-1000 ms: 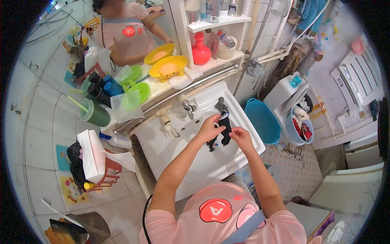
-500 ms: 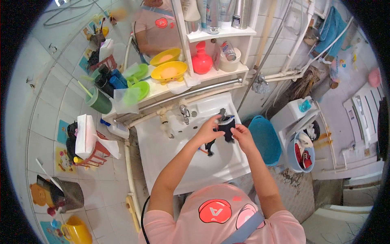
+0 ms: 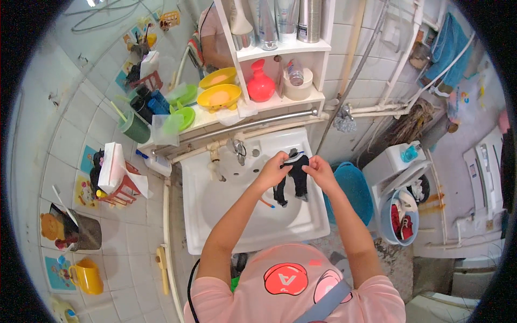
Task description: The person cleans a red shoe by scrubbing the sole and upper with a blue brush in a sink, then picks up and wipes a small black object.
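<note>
Fingers of left hand (image 3: pixel 273 168) and right hand (image 3: pixel 318 169) pinch dark garment (image 3: pixel 292 177) by its top edge; it hangs over white sink (image 3: pixel 215 215), so drips fall in the basin.

Open sink basin (image 3: pixel 215 210) below; tap (image 3: pixel 237 149) and shelf rail (image 3: pixel 253 124) crowd behind.

Black garment's (image 3: pixel 291 177) top edge (behind fingers (image 3: pixel 279 162))

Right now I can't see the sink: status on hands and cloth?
Both hands, left hand and right hand, pinch dark garment by its top. It hangs over white sink. Nothing between.
</note>
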Motion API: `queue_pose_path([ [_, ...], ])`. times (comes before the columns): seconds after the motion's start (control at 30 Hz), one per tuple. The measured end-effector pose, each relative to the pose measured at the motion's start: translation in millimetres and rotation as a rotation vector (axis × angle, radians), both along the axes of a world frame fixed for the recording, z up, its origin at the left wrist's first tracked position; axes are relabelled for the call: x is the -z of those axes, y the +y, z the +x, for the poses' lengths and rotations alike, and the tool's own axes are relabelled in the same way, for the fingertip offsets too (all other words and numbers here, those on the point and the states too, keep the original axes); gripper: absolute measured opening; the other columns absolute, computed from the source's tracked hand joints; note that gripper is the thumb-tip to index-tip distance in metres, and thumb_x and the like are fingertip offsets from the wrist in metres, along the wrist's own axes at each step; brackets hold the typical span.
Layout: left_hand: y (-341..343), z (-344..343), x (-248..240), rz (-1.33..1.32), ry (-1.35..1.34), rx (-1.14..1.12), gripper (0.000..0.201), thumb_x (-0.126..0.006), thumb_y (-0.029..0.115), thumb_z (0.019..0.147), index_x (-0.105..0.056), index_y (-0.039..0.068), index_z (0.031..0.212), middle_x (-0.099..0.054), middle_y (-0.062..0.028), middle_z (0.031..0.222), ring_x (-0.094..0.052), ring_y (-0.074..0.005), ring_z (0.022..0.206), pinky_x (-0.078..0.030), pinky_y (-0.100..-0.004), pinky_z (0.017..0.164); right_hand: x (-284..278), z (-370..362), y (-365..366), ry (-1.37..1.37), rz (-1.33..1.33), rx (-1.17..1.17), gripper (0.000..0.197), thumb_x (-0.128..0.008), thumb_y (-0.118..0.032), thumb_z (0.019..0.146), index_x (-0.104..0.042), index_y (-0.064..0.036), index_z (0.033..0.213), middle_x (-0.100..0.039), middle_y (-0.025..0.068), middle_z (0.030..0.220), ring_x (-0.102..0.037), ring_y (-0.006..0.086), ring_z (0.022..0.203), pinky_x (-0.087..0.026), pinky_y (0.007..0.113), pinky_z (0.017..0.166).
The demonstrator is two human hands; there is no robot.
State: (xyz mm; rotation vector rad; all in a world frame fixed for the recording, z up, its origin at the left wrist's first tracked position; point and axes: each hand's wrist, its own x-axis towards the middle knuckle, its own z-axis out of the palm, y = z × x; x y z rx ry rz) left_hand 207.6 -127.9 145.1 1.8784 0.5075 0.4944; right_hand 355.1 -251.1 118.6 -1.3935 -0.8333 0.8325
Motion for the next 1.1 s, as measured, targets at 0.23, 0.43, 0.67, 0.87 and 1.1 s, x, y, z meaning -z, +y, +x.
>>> queue_pose_path([
  [0.23,11.8,7.9,-19.8,0.071,0.043,-0.082,0.031,-0.066,0.006,0.07,-0.049,0.004,0.096,-0.054,-0.005,0.067,-0.049,-0.0118,0.058,-0.04,-0.0261,0.054,8.6,9.2,11.3,-0.047,0.025,0.181,0.016,-0.067,-0.01,0.074,-0.057,-0.0022,0.084,-0.056,-0.0019,0.072,-0.049,0.0051,0.065,-0.04,0.021,0.058],
  [0.43,21.0,5.9,-16.4,0.228,-0.069,-0.188,0.035,-0.074,0.009,0.062,-0.052,0.004,0.09,-0.054,-0.0036,0.072,-0.05,-0.0086,0.067,-0.042,-0.0244,0.059,-4.4,4.8,14.8,-0.039,0.044,0.214,0.013,-0.061,-0.005,0.078,-0.052,-0.0015,0.086,-0.056,-0.0005,0.075,-0.05,0.0057,0.068,-0.04,0.02,0.056],
  [0.67,34.3,-5.6,-24.1,-0.293,0.102,0.053,0.025,-0.065,0.026,0.076,-0.056,0.004,0.084,-0.051,0.0001,0.067,-0.048,-0.0082,0.064,-0.04,-0.0239,0.058,-19.2,-2.3,18.9,0.203,0.168,0.07,0.018,-0.05,0.0,0.081,-0.045,-0.0053,0.098,-0.055,0.0012,0.082,-0.05,0.0073,0.068,-0.041,0.022,0.053],
  [0.87,21.8,-4.0,-25.2,0.058,-0.102,-0.104,0.019,-0.058,0.019,0.08,-0.055,0.002,0.088,-0.058,-0.0068,0.069,-0.052,-0.0139,0.06,-0.041,-0.0267,0.056,-18.1,-2.0,20.0,-0.11,0.004,0.22,0.023,-0.06,-0.005,0.077,-0.054,-0.005,0.1,-0.057,0.0006,0.076,-0.049,0.0071,0.062,-0.04,0.021,0.054],
  [1.1,20.4,-7.2,-26.4,0.058,-0.149,-0.135,0.02,-0.051,0.017,0.085,-0.055,0.001,0.097,-0.059,-0.0103,0.071,-0.055,-0.0152,0.06,-0.043,-0.0272,0.056,-12.9,-2.3,13.3,0.294,-0.043,0.127,0.029,-0.062,-0.006,0.075,-0.054,-0.0019,0.102,-0.059,0.0024,0.083,-0.054,0.0098,0.074,-0.043,0.021,0.066],
])
